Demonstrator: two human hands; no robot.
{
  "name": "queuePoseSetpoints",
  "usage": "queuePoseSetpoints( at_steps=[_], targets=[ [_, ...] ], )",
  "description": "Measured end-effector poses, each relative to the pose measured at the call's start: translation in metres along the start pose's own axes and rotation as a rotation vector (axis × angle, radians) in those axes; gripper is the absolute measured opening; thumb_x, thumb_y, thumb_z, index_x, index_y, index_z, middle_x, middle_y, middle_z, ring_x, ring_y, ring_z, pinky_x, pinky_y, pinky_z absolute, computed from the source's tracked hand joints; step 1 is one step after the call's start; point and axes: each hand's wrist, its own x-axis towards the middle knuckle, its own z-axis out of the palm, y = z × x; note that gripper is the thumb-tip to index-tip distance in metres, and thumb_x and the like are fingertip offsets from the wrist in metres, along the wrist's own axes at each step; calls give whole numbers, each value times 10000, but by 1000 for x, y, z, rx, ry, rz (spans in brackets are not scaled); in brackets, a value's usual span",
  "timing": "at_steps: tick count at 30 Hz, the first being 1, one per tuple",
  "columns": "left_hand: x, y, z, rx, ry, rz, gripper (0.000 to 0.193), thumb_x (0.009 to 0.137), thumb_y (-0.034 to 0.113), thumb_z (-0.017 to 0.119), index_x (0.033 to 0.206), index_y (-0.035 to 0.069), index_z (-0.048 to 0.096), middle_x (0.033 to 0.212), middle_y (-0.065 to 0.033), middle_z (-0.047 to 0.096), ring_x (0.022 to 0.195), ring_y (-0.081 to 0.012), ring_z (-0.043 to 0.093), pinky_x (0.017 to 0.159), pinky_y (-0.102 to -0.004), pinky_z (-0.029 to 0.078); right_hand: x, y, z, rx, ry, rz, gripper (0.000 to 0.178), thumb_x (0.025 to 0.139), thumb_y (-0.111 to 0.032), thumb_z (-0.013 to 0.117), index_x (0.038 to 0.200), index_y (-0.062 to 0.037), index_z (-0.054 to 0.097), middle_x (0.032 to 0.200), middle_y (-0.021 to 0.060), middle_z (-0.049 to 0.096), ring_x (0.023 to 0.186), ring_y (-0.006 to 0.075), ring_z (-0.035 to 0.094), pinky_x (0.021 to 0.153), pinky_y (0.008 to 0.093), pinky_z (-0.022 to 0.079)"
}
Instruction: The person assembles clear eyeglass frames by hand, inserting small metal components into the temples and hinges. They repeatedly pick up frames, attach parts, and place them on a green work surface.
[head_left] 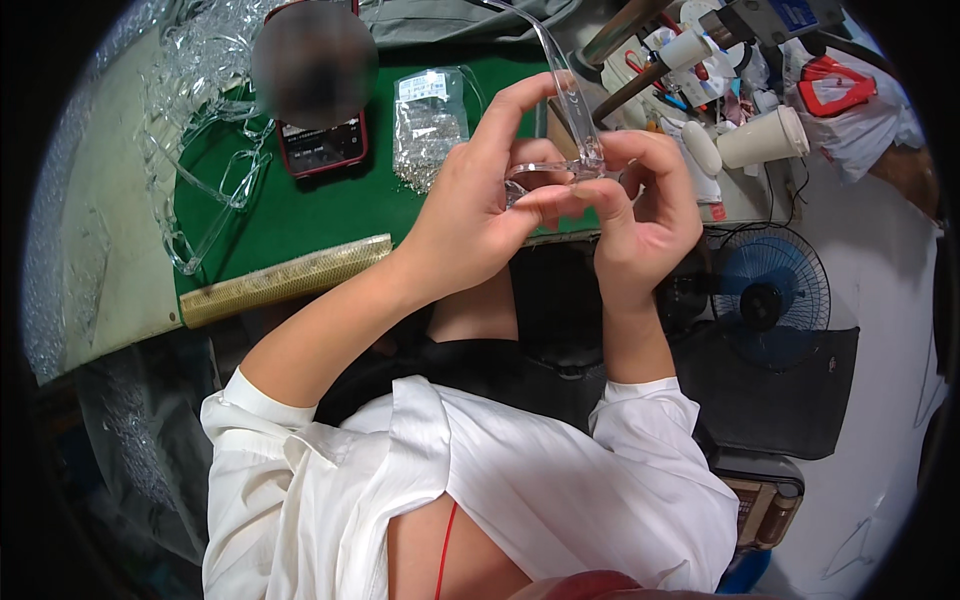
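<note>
One clear eyeglass frame (590, 160), left hand (472, 200) pinching its front, right hand (648, 220) closely pinching its hinge end.

A loose white shirt (570, 480) was worn, its wide sleeves (255, 415) stopping well short of the left grip (475, 205) and right grip (645, 215), with a thin red cord (446, 545) and black bottoms (450, 356).

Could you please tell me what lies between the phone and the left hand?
In the head view, a clear bag of small pieces lies on the green mat between the phone and the left hand.
</note>
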Motion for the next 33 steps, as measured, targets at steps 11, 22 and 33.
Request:
queuePoseSetpoints(
  at_steps=[11,22,33],
  targets=[
    [57,-35,29,69,10,31,399,883,50,607,1247,18,446,804,-112,694,794,-201,713,701,-287,545,44,37,-22,636,59,366,276,898,-154,660,1086,47,646,916,72,689,832,100,625,736,216,478],
    [100,-62,54,100,79,180,71,890,-13,559,960,-25,559,772,-117,685,764,-185,706,679,-287,537,72,81,-55,565,123,400,193,881,-178,682,951,1,670,859,60,674,779,118,601,776,267,469],
    [118,-68,55,75,71,95,72,916,15,547,974,-29,548,790,-81,667,744,-113,639,701,-255,506,118,87,-84,290,567,127,164,868,-173,676,960,-51,616,907,8,596,844,91,533,727,240,416]
  ],
)
